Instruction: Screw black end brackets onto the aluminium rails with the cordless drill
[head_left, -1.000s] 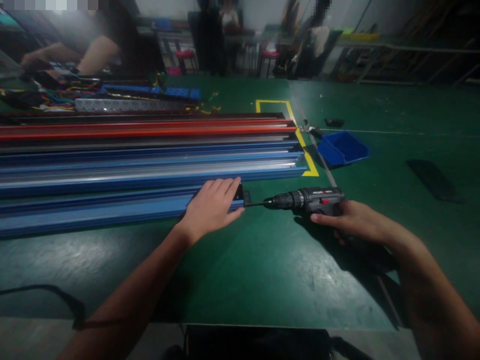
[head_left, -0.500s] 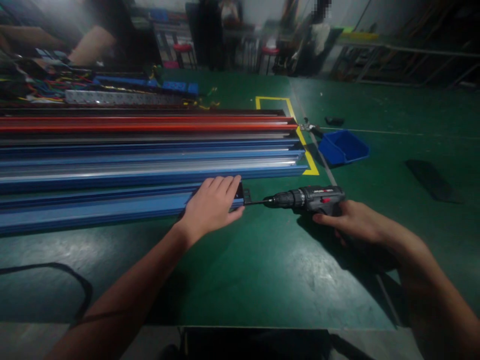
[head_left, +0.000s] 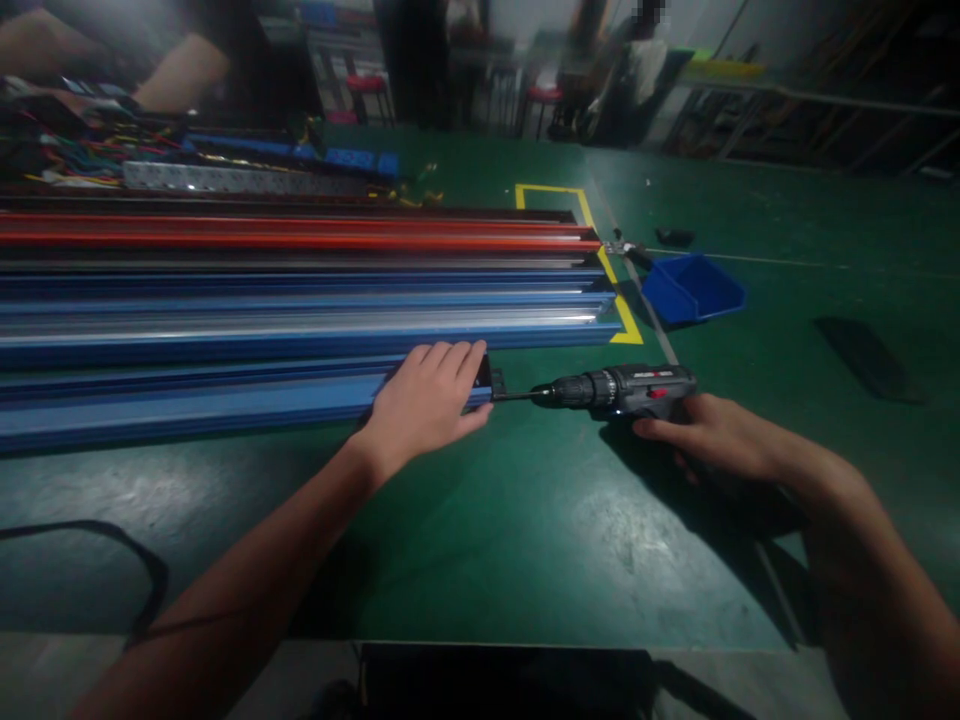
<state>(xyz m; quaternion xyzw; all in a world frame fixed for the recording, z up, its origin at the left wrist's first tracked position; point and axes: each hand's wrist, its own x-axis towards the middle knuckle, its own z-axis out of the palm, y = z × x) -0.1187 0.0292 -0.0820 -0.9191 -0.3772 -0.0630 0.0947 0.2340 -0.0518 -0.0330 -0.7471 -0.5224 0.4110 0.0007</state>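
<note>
My left hand [head_left: 427, 395] is wrapped over the right end of a long blue metal profile [head_left: 225, 400], thumb along its near side. At that end sits a black end piece [head_left: 495, 382], partly hidden by my fingers. My right hand [head_left: 720, 435] grips a dark grey cordless drill [head_left: 637, 390] by its handle, lying nearly level and pointing left. Its long thin bit [head_left: 517, 396] reaches the black end piece; the exact contact spot is too small to make out.
Further back lie more blue profiles [head_left: 300, 330] and red ones [head_left: 300, 238]. A blue bin [head_left: 694, 290] and a small black object [head_left: 675, 237] are at the right, near yellow tape [head_left: 628, 325]. Wires [head_left: 75, 160] and a co-worker's arm [head_left: 184, 75] show at the upper left.
The view has shifted slightly. Both hands keep their holds, and the drill bit stays at the profile's end. A small light now shows beneath the drill body.
</note>
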